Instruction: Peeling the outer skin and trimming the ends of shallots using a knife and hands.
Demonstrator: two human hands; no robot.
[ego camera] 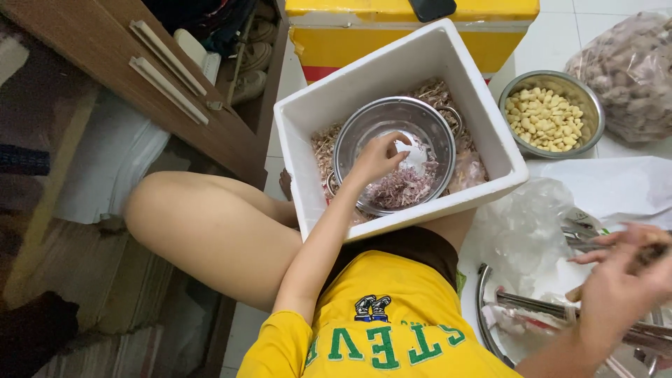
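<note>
While the left hand [378, 159] dips with loosely curled fingers into the round polished steel bowl [393, 154], touching or pinching the papery purplish garlic skins [406, 187] heaped at its lower side, whether it actually grips any cannot be told.

Item: white rigid foam box, square, thick-walled [406, 63], centre of frame, resting across the person's lap; it holds the steel bowl and a litter of dry, stringy husks around it. Risk, as a judgement: the box sits tilted on the legs, so a push from the reaching arm could tip it and scatter the light skins over the floor.

Item: right hand [623, 280], lower right of frame, motion-blurred, fingers partly closed; what it grasps, if anything, cannot be told. It hovers over thin metal utensils [532, 302] lying on crumpled clear plastic [521, 231]. Risk: sharp edges near a fast-moving hand.

Item: second round steel bowl [586, 98], upper right, filled with smooth pale-yellow peeled garlic cloves [544, 117].

Item: clear bag of unpeeled bulbs [630, 70], lumpy, far upper right.

Item: yellow box with white and red bands [406, 31], top centre.
</note>
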